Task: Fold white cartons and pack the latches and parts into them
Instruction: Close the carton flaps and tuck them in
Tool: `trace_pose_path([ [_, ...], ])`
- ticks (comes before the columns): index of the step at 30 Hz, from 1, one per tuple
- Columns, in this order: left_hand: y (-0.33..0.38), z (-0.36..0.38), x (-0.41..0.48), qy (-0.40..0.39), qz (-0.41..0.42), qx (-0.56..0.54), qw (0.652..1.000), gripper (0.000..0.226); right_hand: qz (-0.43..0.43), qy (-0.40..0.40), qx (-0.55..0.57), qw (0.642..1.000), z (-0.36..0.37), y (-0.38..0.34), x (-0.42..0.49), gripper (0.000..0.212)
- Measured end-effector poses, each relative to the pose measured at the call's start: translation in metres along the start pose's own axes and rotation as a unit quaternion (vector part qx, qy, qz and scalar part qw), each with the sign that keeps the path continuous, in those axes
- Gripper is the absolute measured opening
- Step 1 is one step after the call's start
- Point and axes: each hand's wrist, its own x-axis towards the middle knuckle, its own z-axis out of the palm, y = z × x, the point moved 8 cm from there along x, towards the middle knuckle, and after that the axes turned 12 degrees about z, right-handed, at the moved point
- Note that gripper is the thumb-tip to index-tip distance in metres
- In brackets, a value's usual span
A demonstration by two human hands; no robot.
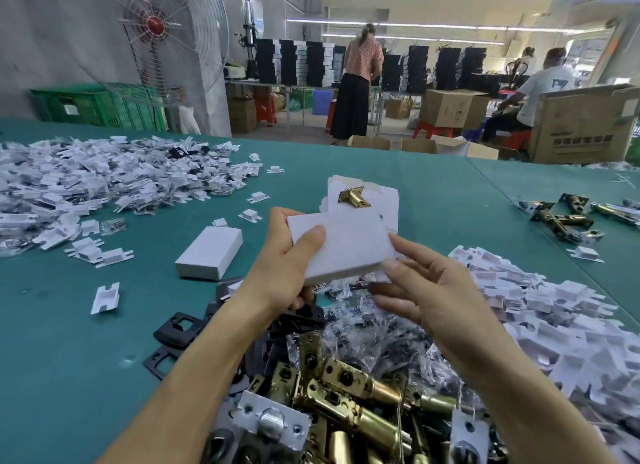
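Left hand (287,269) grips a closed white cardboard carton (346,245), thumb on top; right hand (443,290), fingers spread, touches its end. Brass cylindrical latches (349,384) lie beneath both hands.

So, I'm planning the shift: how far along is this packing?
One closed carton lies on the table. The left hand grips another carton, the right hand at its corner. A heap of latches remains unpacked, so most work is left.
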Motion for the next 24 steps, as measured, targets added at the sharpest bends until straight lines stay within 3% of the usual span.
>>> trace_pose_path([
  [3, -0.01, -0.029, 0.008, 0.121, -0.016, 0.003, 0.992, 0.019, -0.004, 0.0, -0.099, 0.995, 0.005, 0.003, -0.003, 0.056],
  [7, -0.031, -0.095, 0.029, 0.307, -0.059, -0.029, 0.949, 0.02, -0.008, -0.014, -0.084, 0.996, 0.002, -0.001, -0.005, 0.038],
  [9, -0.043, -0.126, 0.034, 0.353, -0.089, -0.025, 0.931, 0.021, -0.006, -0.024, -0.084, 0.996, 0.002, -0.003, -0.005, 0.032],
  [13, -0.073, -0.165, 0.027, 0.347, -0.153, 0.026, 0.925, 0.026, 0.003, -0.051, -0.095, 0.994, 0.005, 0.0, -0.004, 0.022],
  [18, -0.092, -0.191, -0.001, 0.27, -0.194, 0.316, 0.889, 0.054, 0.002, -0.064, -0.111, 0.992, 0.007, 0.0, -0.004, 0.019],
  [24, -0.098, -0.187, 0.003, 0.269, -0.183, 0.357, 0.876, 0.071, 0.0, -0.073, -0.123, 0.99, 0.009, 0.003, -0.003, 0.017],
])
